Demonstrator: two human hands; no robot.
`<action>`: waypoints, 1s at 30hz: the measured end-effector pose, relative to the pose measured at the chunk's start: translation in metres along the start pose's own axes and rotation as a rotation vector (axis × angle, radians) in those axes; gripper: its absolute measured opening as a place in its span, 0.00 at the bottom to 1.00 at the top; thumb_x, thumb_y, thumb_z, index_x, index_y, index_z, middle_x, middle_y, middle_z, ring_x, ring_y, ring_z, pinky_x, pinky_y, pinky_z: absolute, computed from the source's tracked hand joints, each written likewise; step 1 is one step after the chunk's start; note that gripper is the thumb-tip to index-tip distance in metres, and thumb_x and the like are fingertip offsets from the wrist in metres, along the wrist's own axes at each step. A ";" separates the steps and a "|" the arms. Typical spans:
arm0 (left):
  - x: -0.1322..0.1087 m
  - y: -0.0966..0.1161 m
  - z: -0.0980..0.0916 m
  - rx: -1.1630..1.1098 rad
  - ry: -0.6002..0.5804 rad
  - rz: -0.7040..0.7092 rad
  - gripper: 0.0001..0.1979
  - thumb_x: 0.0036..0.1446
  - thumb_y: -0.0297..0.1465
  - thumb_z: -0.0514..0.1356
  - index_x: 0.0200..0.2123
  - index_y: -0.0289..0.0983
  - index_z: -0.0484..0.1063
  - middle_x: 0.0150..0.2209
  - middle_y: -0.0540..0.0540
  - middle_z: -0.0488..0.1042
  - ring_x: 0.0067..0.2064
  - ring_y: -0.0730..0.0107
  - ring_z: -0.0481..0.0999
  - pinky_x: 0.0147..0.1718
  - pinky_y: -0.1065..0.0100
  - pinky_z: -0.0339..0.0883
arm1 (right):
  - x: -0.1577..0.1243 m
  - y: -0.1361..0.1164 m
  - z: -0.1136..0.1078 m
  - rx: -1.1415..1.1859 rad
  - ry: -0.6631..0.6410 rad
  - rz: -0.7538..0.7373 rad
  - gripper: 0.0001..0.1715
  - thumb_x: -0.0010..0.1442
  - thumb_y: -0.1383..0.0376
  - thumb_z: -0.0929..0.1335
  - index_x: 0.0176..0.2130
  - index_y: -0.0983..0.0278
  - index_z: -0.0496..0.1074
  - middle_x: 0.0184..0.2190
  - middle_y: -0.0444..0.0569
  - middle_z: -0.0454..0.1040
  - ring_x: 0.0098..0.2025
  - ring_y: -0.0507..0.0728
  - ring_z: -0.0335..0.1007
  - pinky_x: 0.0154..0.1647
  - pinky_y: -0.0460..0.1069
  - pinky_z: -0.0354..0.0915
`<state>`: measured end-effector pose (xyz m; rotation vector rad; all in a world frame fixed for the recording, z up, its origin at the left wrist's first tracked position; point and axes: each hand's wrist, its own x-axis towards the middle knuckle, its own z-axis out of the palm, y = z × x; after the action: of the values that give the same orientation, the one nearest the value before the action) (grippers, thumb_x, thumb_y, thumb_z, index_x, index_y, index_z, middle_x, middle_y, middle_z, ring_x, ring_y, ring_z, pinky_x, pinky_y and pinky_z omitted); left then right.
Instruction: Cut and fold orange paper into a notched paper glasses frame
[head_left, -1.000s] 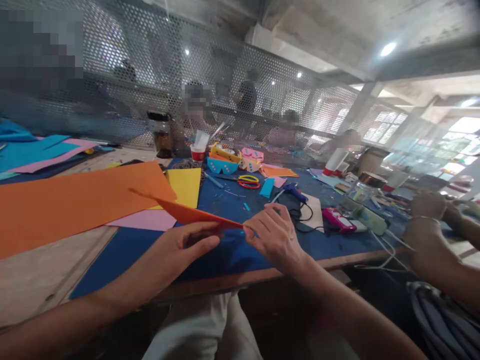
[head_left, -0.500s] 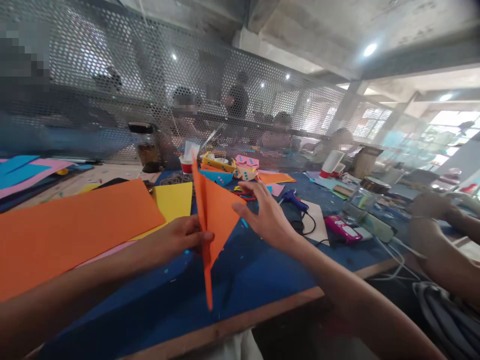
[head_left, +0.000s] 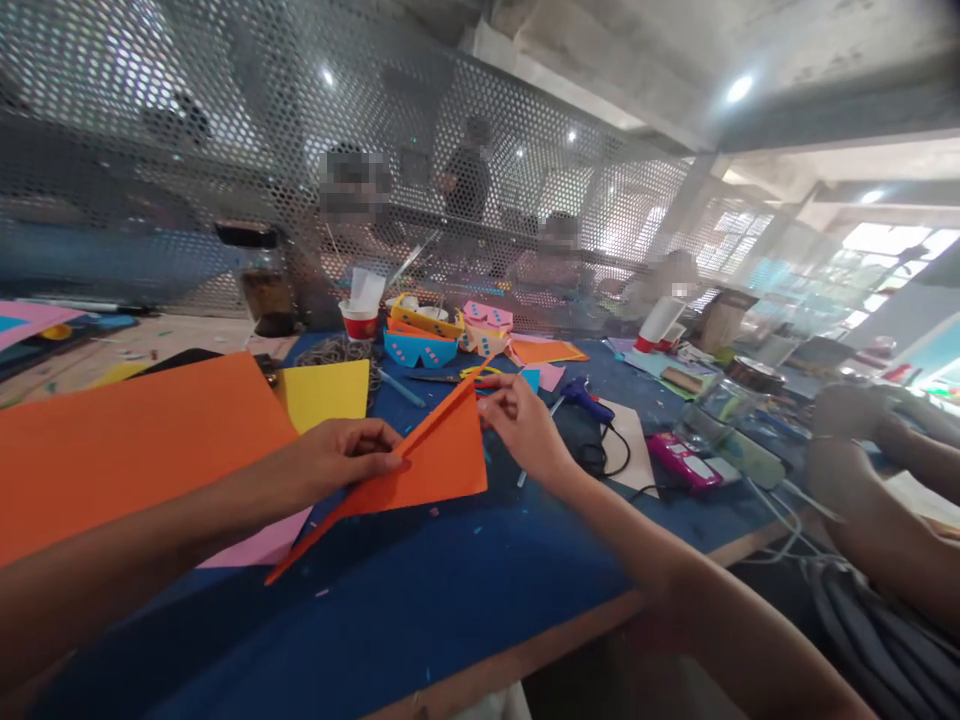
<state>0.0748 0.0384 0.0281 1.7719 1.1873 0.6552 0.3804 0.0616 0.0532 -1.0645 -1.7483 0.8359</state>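
Note:
A folded orange craft sheet (head_left: 431, 470) is held up at a slant over the blue tabletop. It has a triangular flap and a narrow folded strip along its upper left edge. My left hand (head_left: 360, 450) is closed on that strip, thumb on the near side. At the sheet's upper right edge, my right hand (head_left: 521, 425) has its fingers curled in and its fingertips pinching the edge. Beyond the sheet lie scissors with yellow handles (head_left: 489, 374), partly covered by it.
A large orange sheet (head_left: 127, 450) lies left, overlapping a yellow sheet (head_left: 326, 393). Behind stand a red-and-white paper cup (head_left: 360, 322) and blue paper glasses (head_left: 420, 349). On the right are a blue glue gun (head_left: 589, 400), its cord, a glass jar (head_left: 709, 415) and another person's arm (head_left: 855, 470).
The orange craft sheet has tipped from upright to a rightward slant, turning its flap down. My right hand's fingers have curled in from spread to pinch its edge. My left hand still holds it.

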 end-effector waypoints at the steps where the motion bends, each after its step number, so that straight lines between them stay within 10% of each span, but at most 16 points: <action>1: -0.002 -0.002 -0.001 -0.007 -0.007 -0.006 0.34 0.57 0.68 0.70 0.41 0.42 0.82 0.35 0.46 0.84 0.34 0.62 0.79 0.31 0.68 0.67 | -0.002 0.002 -0.002 -0.089 0.071 -0.070 0.18 0.77 0.60 0.73 0.62 0.59 0.76 0.46 0.50 0.84 0.51 0.62 0.84 0.59 0.59 0.80; 6: -0.014 -0.004 0.004 -0.001 -0.034 -0.029 0.32 0.60 0.64 0.71 0.46 0.42 0.89 0.36 0.45 0.86 0.35 0.60 0.80 0.32 0.68 0.67 | -0.015 -0.003 -0.002 -0.487 -0.058 -0.406 0.14 0.82 0.65 0.72 0.63 0.58 0.81 0.65 0.57 0.83 0.72 0.67 0.75 0.75 0.64 0.68; 13: -0.014 -0.005 0.008 0.215 -0.040 0.022 0.28 0.67 0.60 0.65 0.49 0.43 0.89 0.39 0.46 0.90 0.40 0.54 0.86 0.40 0.63 0.75 | -0.017 -0.003 0.010 -0.560 -0.376 -0.230 0.07 0.84 0.66 0.74 0.56 0.60 0.86 0.53 0.50 0.90 0.59 0.61 0.84 0.60 0.56 0.64; 30: -0.023 -0.010 0.013 0.380 0.064 0.025 0.22 0.70 0.56 0.64 0.47 0.47 0.88 0.41 0.47 0.90 0.40 0.55 0.86 0.41 0.61 0.75 | -0.037 -0.004 0.016 -0.856 -0.460 -0.295 0.15 0.90 0.64 0.65 0.58 0.61 0.83 0.52 0.52 0.85 0.49 0.59 0.78 0.50 0.55 0.60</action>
<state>0.0716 0.0136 0.0144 2.0953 1.4061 0.5281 0.3724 0.0242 0.0380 -1.1348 -2.6946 0.1090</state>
